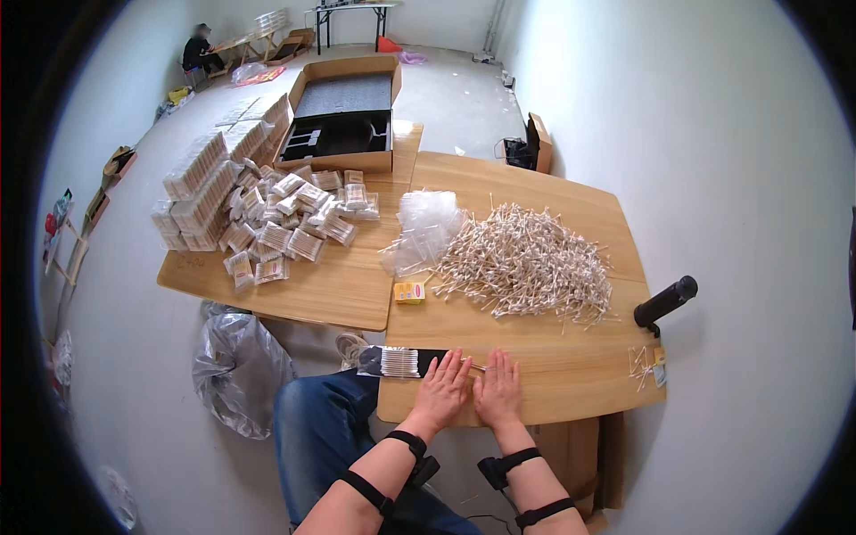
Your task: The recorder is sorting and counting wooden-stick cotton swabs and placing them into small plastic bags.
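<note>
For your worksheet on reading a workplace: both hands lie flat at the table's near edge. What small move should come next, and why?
Probably the left hand slides the few thin white-tipped wooden cotton swabs between it and the right hand left toward the aligned row of swabs on the dark tray; they lie loose beside that row.

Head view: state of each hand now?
Left hand: open, flat on the table, holding nothing.
Right hand: open, flat on the table, holding nothing.

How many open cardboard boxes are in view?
3. A large open cardboard box with dark foam lining sits at the far end of the left table; a small open cardboard box stands on the floor by the right wall; another lies far back. More may be hidden.
</note>
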A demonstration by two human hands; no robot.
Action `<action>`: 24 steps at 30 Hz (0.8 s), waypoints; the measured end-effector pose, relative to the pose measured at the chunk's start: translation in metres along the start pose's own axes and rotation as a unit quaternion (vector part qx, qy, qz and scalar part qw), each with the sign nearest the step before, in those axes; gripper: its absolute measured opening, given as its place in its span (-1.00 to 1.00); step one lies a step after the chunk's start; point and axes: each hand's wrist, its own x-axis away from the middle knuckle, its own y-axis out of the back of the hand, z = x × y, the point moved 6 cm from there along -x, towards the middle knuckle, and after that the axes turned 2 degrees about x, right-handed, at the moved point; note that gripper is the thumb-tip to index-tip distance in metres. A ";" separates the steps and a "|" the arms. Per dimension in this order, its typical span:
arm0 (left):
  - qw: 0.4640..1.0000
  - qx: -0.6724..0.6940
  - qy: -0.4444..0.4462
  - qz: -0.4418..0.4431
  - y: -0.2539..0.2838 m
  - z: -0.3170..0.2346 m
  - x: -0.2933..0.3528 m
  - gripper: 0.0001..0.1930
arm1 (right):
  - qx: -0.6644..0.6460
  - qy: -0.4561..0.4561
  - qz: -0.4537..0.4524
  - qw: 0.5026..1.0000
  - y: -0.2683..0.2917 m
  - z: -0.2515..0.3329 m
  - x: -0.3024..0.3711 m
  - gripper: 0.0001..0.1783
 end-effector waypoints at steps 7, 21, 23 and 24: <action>0.999 -0.007 0.028 0.023 -0.005 0.005 0.002 -0.39 | 0.034 0.034 0.063 0.997 -0.007 0.012 -0.002 -0.29; 0.997 0.077 0.004 0.019 0.014 -0.006 -0.003 -0.47 | 0.054 0.035 0.081 0.995 0.001 0.015 -0.006 -0.39; 0.996 0.082 0.006 0.024 0.013 -0.006 -0.005 -0.47 | 0.043 0.039 0.060 0.997 0.007 0.015 -0.006 -0.39; 0.997 0.080 0.011 0.014 0.014 -0.004 -0.005 -0.47 | 0.041 0.033 0.066 0.996 0.007 0.017 -0.007 -0.39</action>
